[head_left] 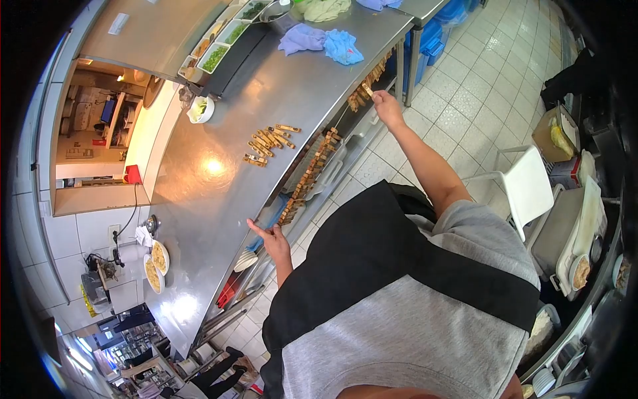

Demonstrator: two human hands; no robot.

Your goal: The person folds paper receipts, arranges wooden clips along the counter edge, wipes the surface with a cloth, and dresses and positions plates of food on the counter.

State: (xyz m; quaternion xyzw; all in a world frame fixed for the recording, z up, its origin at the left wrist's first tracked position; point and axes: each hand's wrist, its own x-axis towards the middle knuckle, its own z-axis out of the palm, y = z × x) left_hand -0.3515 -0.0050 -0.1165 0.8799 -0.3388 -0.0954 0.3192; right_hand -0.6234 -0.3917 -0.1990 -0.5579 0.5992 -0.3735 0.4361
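Note:
My right hand [387,108] pinches a small wooden clothespin [367,90] beside the table's front edge, close to a hanging cluster of similar pins [359,100]. My left hand [276,243] is at the same edge, fingers stretched out and holding nothing that I can see. Between my hands, a long row of wooden clothespins [309,178] runs along a rail under the edge. Several loose clothespins [266,141], some with dark marks, lie grouped on the steel table [219,233].
Purple and blue cloths [302,38] lie on the table's far part, near trays of chopped greens [214,58]. A white bowl [201,110] stands at the back. Two oval dishes of food [159,257] sit at the left end. Behind me are a white chair [525,193] and metal containers.

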